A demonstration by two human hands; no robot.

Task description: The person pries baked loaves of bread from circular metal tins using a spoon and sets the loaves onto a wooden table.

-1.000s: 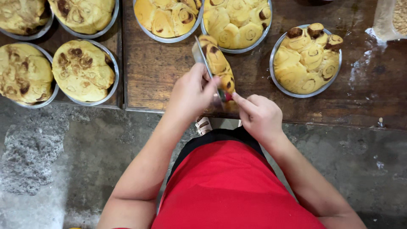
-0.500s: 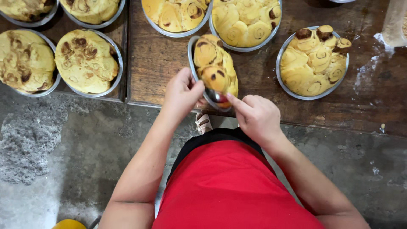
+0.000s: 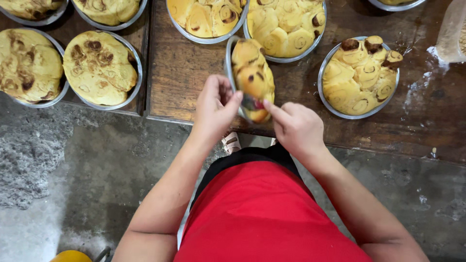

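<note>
Left hand tilting round tin of rolls, right hand at rim

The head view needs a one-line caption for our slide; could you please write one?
Both hands, left and right, tilt a pan of baked rolls on edge over a wooden table of filled pans.

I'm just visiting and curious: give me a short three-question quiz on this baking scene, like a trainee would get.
1. True or false: the left hand grips the tilted pan by its rim.
2. What does the right hand touch? A) the pan of rolls at the right B) the near end of the bread in the tilted pan C) the wooden table
3. Fill in: the rolls in the pans are shaped like ____.

Key: 1 true; 2 B; 3 spirals.
</note>
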